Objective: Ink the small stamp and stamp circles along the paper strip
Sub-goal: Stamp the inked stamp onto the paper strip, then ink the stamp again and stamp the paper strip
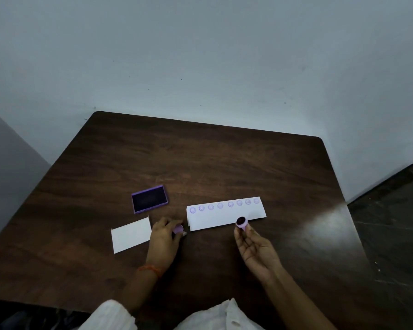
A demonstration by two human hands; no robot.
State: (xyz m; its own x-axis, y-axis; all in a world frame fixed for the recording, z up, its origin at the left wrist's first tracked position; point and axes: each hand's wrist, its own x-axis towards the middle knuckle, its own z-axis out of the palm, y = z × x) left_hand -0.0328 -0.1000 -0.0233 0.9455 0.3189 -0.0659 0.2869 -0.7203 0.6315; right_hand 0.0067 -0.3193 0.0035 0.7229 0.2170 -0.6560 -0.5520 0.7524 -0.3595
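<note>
Nearest the camera, white sleeves (119, 313) covered both forearms, and an orange thread band (150, 269) circled the left wrist. The left hand (163, 236) lay palm down on the dark brown wooden desk (200, 163), its fingers (169, 223) curled around a small pale lilac plastic cap (178, 229) that showed just at their tips. The right hand (255, 248) was turned palm up, and its fingers (240, 234) pinched the small lilac round stamp (241, 222) by its body, the dark inked face tilted up and away from the palm.

Just left of the left fingers lay a small white rectangular card (130, 234), flat on the desk. Directly beyond the right fingertips, and just right of the left fingers, stretched the long white paper strip (224, 219), its near edge touching or passing under the stamp; which one could not be told. Along the strip's far edge ran a row of eight faint purple stamped circles (224, 205), reaching from end to end.

Farther out, beyond the left fingers and slightly left of them, sat the open purple rectangular ink pad (150, 198), its dark pad facing up, well apart from the strip. Behind the desk rose a plain pale grey-blue wall (200, 55).
</note>
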